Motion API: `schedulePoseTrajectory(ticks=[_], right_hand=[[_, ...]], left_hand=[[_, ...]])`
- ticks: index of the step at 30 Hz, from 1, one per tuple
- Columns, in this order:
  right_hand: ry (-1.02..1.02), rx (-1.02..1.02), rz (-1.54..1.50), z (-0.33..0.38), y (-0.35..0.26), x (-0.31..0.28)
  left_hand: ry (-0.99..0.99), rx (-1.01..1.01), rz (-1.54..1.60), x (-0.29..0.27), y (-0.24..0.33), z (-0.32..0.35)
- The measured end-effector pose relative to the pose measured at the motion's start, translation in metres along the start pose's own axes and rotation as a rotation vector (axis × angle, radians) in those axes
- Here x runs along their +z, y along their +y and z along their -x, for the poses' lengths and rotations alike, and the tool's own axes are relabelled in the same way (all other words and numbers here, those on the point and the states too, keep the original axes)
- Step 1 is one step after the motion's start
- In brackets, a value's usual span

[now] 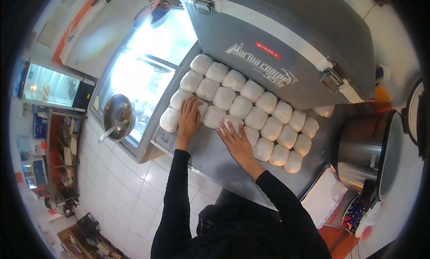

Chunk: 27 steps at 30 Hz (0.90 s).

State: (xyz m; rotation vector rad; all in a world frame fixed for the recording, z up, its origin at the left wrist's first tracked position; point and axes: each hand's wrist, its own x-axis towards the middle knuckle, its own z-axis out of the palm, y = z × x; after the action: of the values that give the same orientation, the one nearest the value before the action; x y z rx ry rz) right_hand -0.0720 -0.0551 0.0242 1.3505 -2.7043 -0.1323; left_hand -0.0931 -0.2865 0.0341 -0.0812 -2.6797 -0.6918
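Observation:
Rows of white, rounded bundles (242, 107), pale and seemingly wrapped in clear film, sit packed side by side on a grey metal tabletop (210, 156). My left hand (190, 118) lies with stretched fingers over a bundle in the near left part of the block, partly hiding it. To its right, my right hand (237, 142) spreads its fingers against the top and near side of another bundle (233, 121) along the near edge. Neither hand is wrapped round a bundle. What the bundles contain cannot be made out.
A large grey cooler (295, 39) with metal latches stands behind the bundles. A tall metal pot (363, 147) and a white-covered tray (324, 198) are at the right. On the left, a pan with a spoon (118, 118) rests on a lit glass display case (143, 80).

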Motion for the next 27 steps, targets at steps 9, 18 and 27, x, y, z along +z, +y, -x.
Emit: schedulePoseTrajectory(ticks=[9, 18, 27], right_hand=[[0.109, 0.037, -0.227, 0.05, 0.017, -0.017], [0.064, 0.192, -0.06, 0.12, 0.05, 0.007], [0.096, 0.172, -0.378, 0.166, 0.063, -0.031]], left_hand=[[0.009, 0.09, 0.05, 0.053, 0.037, 0.014], [-0.092, 0.182, 0.165, 0.048, 0.116, 0.023], [-0.223, 0.275, 0.062, 0.089, 0.143, 0.048]])
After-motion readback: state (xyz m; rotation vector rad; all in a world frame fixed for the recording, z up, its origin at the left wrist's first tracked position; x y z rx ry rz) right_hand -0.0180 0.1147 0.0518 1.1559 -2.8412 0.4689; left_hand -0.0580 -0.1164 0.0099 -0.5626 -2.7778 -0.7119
